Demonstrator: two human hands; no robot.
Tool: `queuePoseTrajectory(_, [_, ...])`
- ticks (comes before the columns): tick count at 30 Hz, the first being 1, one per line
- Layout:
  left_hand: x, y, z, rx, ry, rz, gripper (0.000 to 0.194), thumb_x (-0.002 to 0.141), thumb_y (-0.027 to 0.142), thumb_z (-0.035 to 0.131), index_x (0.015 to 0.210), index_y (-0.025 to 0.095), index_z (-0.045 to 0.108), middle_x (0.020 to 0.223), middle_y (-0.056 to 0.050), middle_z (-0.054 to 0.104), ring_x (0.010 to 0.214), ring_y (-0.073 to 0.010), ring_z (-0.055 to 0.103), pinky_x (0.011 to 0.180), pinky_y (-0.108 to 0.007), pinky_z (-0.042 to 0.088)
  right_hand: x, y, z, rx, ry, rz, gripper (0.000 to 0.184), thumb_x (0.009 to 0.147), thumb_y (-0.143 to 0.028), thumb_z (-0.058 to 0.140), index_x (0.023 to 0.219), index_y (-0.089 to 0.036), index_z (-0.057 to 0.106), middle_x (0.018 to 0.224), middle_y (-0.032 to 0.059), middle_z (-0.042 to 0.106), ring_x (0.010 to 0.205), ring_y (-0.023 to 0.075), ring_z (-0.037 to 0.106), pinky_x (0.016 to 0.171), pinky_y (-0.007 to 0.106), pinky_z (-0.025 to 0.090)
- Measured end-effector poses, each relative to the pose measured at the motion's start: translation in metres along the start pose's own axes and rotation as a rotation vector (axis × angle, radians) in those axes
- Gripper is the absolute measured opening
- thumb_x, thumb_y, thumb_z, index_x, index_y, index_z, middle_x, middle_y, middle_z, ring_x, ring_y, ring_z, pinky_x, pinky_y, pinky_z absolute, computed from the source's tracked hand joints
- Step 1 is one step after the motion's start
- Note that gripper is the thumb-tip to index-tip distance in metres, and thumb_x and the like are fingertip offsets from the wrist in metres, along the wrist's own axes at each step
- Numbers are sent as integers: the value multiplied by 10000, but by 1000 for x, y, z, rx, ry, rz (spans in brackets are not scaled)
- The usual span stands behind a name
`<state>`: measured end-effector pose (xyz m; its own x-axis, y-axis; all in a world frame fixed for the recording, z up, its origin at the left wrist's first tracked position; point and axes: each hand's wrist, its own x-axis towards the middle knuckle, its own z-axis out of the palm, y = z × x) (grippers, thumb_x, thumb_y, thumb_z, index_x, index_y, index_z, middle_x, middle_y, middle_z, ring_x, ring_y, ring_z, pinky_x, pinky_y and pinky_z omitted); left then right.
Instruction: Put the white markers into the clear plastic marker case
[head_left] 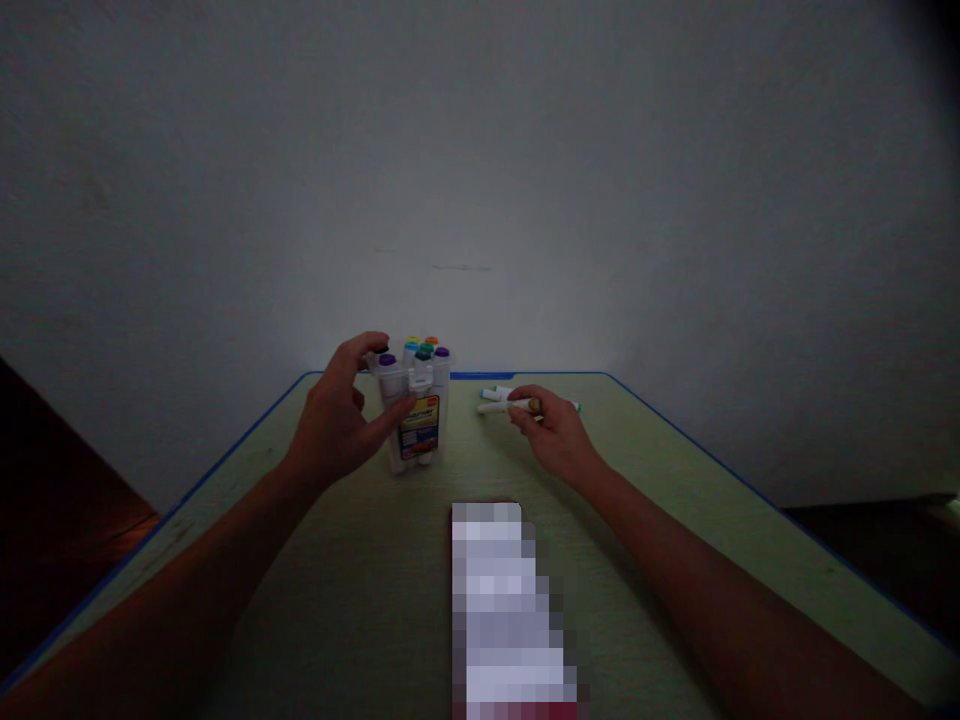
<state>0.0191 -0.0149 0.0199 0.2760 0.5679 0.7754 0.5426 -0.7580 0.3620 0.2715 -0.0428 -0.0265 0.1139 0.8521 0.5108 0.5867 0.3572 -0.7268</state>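
My left hand (341,410) grips a clear plastic marker case (444,400) from its left side, thumb across the front beside a yellow and blue label (420,428). The case stands on the table with its top open. Several markers are upright in it, their caps purple, blue, green, yellow and orange. To the right, my right hand (555,430) pinches a white marker (495,408) with a brown end, held sideways just above the tabletop. Behind those fingers lie other white markers (489,393) with blue and green ends, partly hidden by the hand.
The pale table (360,580) has a blue edge and meets a grey wall (480,200) at the back. Nearest me lies a blurred-out, pixelated flat object (506,610), between my forearms. Dark floor shows past both sides of the table.
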Motion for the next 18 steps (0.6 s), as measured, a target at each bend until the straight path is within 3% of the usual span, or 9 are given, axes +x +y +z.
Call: queuePoseTrajectory(18, [0,0,1,14,-3,23,519,737,308,623,1203,178,435,1166,-107,510,846,-163,513,484,-191,408,0,-2,0,-19,10,-4,253,760,-330,508,916,-157,605,680,30,567,594,151,498,532,261,377])
